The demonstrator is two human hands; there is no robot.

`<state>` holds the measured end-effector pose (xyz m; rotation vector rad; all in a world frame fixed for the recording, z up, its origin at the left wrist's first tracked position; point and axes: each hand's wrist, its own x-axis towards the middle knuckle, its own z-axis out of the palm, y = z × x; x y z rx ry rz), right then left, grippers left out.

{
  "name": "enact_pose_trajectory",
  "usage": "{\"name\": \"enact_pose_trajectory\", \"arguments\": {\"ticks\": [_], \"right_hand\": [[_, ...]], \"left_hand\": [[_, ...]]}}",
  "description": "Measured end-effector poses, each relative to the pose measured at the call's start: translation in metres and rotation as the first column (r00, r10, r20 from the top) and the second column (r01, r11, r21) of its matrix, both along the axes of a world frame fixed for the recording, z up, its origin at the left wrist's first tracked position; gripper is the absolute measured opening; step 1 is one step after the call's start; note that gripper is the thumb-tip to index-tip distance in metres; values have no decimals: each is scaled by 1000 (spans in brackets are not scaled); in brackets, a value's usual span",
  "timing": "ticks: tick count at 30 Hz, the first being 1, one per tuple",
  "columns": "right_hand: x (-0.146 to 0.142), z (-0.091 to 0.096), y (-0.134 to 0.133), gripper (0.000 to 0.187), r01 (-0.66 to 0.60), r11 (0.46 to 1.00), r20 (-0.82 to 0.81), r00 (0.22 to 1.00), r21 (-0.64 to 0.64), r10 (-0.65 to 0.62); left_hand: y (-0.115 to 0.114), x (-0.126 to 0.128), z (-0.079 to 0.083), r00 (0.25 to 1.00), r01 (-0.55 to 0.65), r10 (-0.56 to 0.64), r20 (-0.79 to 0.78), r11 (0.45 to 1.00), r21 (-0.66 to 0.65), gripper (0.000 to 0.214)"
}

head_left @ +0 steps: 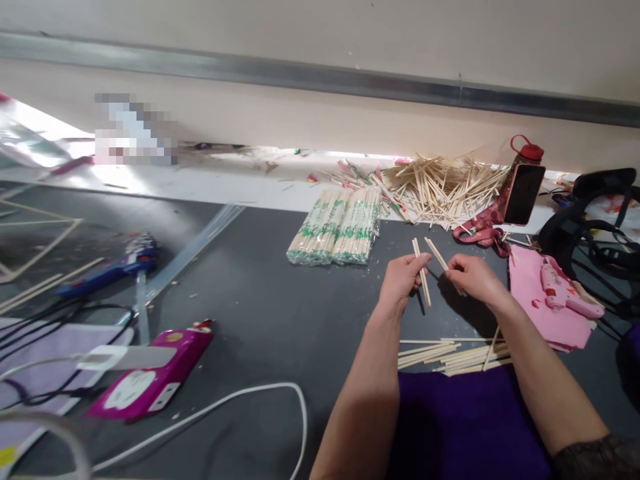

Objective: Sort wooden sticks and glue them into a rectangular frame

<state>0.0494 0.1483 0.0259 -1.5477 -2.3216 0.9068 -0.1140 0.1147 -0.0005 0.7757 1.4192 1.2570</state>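
Note:
Between its thumb and fingers, my left hand (404,275) pinches a pair of pale wooden chopsticks (425,287), held close to upright. Just beside it, my right hand (469,273) is closed on another pair of chopsticks (437,252), tilted up to the left. The two pairs are a little apart. Below my hands, near my body, several loose chopsticks (450,357) lie on the dark grey table (280,320). Wrapped chopsticks with green print sit in clear packs (335,227) to the left of my hands.
A heap of chopsticks (445,187) lies at the back, near a phone (524,193) and a red-capped bottle (529,152). On the right, a pink glue gun (563,290) rests on pink cloth (525,313). A blue glue gun (110,273), magenta device (160,373) and white cable (240,397) occupy the left.

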Motion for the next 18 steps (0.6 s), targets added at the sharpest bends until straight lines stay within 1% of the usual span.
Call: {"name": "enact_pose_trajectory", "arguments": {"ticks": [2,3,5,6,8,9,10,12,13,15,18], "right_hand": [[8,8,5,18,-17,989,203,979,147,-14],[12,11,7,20,-46,980,292,956,192,-13],[17,14,13,23,-104,975,425,905,196,11],[18,15,15,25,-123,977,466,884,175,28],[17,13,20,27,-143,979,510,859,142,52],[15,12,22,28,-148,979,521,852,139,55],[14,11,24,28,-155,977,525,849,145,57],[9,10,27,28,-181,969,523,849,169,68],[7,10,27,28,-199,964,521,850,178,79],[3,10,28,27,-232,955,522,847,185,105],[0,11,27,29,-256,952,528,839,168,132]], "left_hand": [[-2,-6,1,979,0,-3,-206,1000,-14,35],[-4,-8,1,942,16,-23,-334,1000,-25,35],[-6,-11,4,825,73,-95,-557,995,-61,27],[-8,-12,6,762,115,-147,-630,989,-91,19],[-10,-9,10,651,232,-270,-709,961,-152,7],[-11,-6,12,599,295,-325,-731,939,-175,5],[-13,-3,14,551,345,-362,-752,919,-190,5],[-16,7,17,483,386,-374,-792,903,-190,6],[-17,11,18,466,386,-360,-808,905,-180,6],[-19,19,18,466,384,-340,-817,910,-159,6],[-19,21,15,534,439,-367,-761,890,-121,12]]}}
